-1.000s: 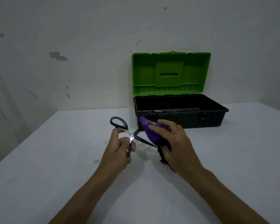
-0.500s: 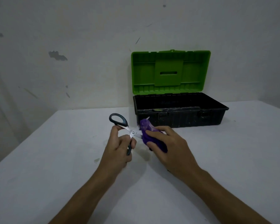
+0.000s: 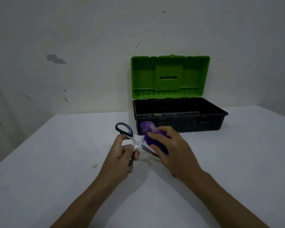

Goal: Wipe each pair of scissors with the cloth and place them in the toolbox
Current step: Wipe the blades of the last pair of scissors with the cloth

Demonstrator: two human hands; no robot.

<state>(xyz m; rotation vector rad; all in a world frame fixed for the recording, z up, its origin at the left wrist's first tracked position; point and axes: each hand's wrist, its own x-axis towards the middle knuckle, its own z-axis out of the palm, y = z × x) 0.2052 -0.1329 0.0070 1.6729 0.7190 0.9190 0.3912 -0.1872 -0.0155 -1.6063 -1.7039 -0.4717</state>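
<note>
— What are you seeing on the head camera right now?

— I'm looking at a pair of scissors [image 3: 135, 142] with dark grey-black plastic handles and bright steel blades, a small pivot screw showing where they cross. The blades are standing spread apart. The left hand [image 3: 122, 155] is curling its fingers and thumb round the lower handle loop, while the upper loop is sticking up free above the knuckles.

— And the other hand?

— The right hand [image 3: 169, 150] is gripping a purple cloth [image 3: 148, 130], fuzzy and bunched up, and is pressing it against the blades. One blade is showing between the two hands and its tip is hiding under the fingers. I can't tell how much of the other blade the cloth is wrapping.

— Where is all that sitting?

— The scissors are being held just above the white table [image 3: 56, 170], a little in front of the near left corner of the toolbox [image 3: 187, 124]. The box is black, scuffed, and its green lid [image 3: 169, 76] is standing upright against the wall [image 3: 72, 46]. I'm making out something thin lying inside along the front wall, too dark to name.
</note>
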